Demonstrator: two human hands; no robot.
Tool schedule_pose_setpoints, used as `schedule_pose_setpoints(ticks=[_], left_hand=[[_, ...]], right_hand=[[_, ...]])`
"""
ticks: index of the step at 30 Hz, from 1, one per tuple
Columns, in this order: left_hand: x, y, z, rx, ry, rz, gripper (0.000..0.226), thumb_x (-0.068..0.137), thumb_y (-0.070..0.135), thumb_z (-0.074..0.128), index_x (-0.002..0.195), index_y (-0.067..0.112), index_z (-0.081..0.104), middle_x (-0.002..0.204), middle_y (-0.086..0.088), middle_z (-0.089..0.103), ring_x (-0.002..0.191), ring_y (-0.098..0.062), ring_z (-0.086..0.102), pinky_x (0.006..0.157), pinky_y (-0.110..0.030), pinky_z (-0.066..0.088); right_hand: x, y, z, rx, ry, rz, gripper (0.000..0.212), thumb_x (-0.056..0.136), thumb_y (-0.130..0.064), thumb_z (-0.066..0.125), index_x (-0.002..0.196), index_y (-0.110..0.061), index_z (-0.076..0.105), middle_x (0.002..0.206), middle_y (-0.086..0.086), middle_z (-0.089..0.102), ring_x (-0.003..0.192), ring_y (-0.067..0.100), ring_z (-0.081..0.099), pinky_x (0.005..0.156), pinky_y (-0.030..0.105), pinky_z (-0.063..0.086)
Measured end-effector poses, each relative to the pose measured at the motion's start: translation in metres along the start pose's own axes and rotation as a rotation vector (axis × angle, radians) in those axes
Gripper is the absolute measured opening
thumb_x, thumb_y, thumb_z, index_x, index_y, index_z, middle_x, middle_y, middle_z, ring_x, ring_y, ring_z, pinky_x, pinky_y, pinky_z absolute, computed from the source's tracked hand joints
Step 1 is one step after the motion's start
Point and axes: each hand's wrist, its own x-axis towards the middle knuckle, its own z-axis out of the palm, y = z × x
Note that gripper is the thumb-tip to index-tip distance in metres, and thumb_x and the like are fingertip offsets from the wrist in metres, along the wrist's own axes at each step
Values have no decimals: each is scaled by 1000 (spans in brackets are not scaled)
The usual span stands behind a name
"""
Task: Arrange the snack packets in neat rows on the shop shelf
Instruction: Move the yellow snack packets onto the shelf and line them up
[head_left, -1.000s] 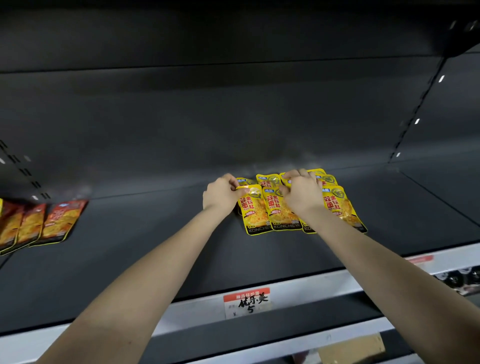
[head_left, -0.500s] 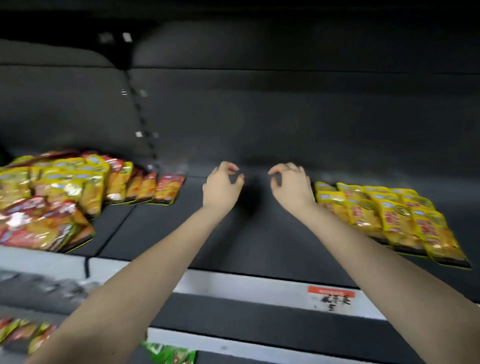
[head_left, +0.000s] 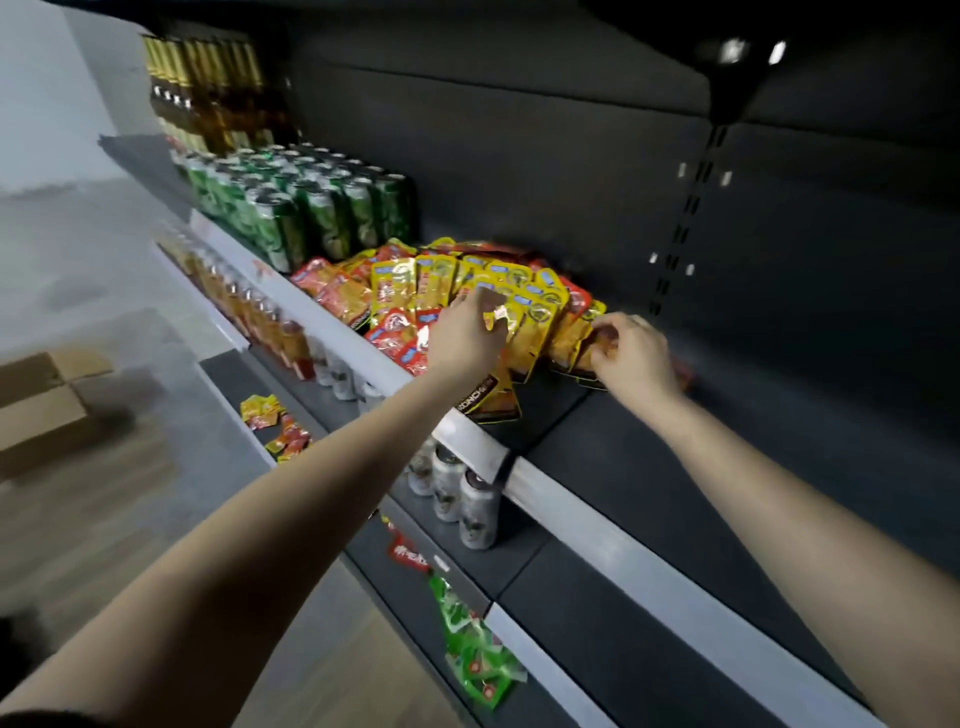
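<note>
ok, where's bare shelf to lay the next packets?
Free: dark shelf right of the right hand, back to the rear wall. Crowded: snack packet pile between the green cans and that hand; the left hand is on it.

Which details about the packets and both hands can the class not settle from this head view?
- Left hand: fingertips buried among yellow packets; grip unclear.
- Right hand: covers the orange packets beneath; hold unclear.
- Packet print: blurred, too small.
- Pile's rear: hidden by front packets.
- Bottles: motion-blurred.
</note>
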Motion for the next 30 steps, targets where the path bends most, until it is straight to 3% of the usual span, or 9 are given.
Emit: schedule_pose_setpoints(ticks=[10, 15, 17, 19, 22, 25, 30], left_hand=[[53, -48, -13, 4, -113, 8, 41, 94, 13, 48, 135, 14, 48, 135, -8, 54, 109, -27, 61, 90, -37, 51], [77, -52, 2, 158, -304, 169, 58, 88, 26, 62, 141, 17, 39, 143, -5, 45, 129, -25, 43, 107, -35, 32], [85, -48, 6, 282, -379, 253, 64, 84, 33, 65, 141, 21, 39, 143, -6, 42, 132, -26, 37, 110, -37, 22], [92, -43, 9, 278, -435, 278, 64, 81, 33, 70, 137, 18, 44, 137, -9, 47, 128, -26, 41, 107, -35, 27], [100, -38, 9, 280, -497, 239, 65, 76, 32, 75, 132, 11, 48, 129, -8, 56, 120, -24, 51, 98, -30, 38], [109, -37, 7, 256, -518, 180, 59, 74, 33, 76, 124, 9, 57, 125, -7, 59, 114, -24, 55, 86, -26, 42], [116, -38, 3, 109, -453, 146, 36, 79, 30, 73, 108, 10, 68, 111, -5, 65, 99, -18, 59, 74, -22, 40]], right_hand=[[57, -36, 59, 18, -111, 83, 54, 85, -16, 64, 135, -10, 45, 139, 15, 42, 126, 29, 44, 104, 27, 31], [75, -37, 67, 105, -103, 139, 64, 78, -9, 71, 136, -16, 44, 138, 11, 39, 113, 30, 55, 105, 33, 39], [80, -37, 69, 140, -111, 162, 66, 77, -11, 73, 136, -18, 44, 135, 10, 43, 104, 24, 56, 99, 28, 40], [83, -35, 69, 151, -135, 182, 70, 76, -14, 75, 137, -20, 42, 131, 9, 47, 100, 19, 53, 92, 24, 39], [85, -31, 72, 160, -150, 223, 75, 73, -20, 78, 138, -23, 41, 129, 11, 48, 112, 26, 54, 94, 29, 41], [87, -25, 73, 274, -144, 285, 72, 75, -18, 77, 138, -23, 43, 116, 7, 56, 104, 24, 58, 85, 26, 43], [86, -19, 69, 528, -120, 383, 66, 74, -11, 77, 132, -25, 50, 92, 4, 63, 93, 22, 64, 93, 37, 51]])
